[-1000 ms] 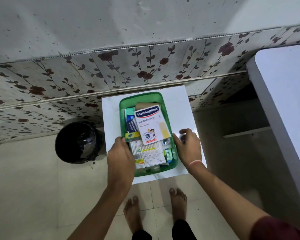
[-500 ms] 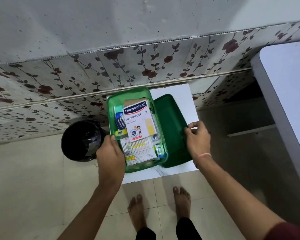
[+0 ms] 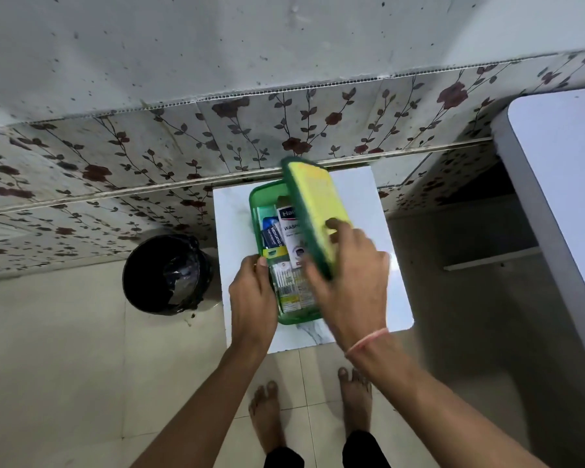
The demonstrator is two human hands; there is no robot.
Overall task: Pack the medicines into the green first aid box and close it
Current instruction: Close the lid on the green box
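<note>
The green first aid box [image 3: 258, 201] stands open on a small white table [image 3: 382, 265], filled with medicine packs; a white Hansaplast carton [image 3: 289, 224] lies on top, partly hidden. My left hand [image 3: 252, 295] grips the box's left rim. My right hand [image 3: 348, 275] holds the green lid [image 3: 313, 204] tilted on edge over the right side of the box, its yellow-green face turned to the right. The lid and my right hand hide the box's right half.
A black bin [image 3: 168, 273] stands on the tiled floor left of the table. A floral-tiled wall [image 3: 183, 146] runs behind. A larger white tabletop [image 3: 561, 163] juts in at the right. My bare feet [image 3: 267, 413] are below the table's front edge.
My right hand has lifted the lid off the table from beside the box and swung it up over the box's right side. The left hand has stayed on the left rim.
</note>
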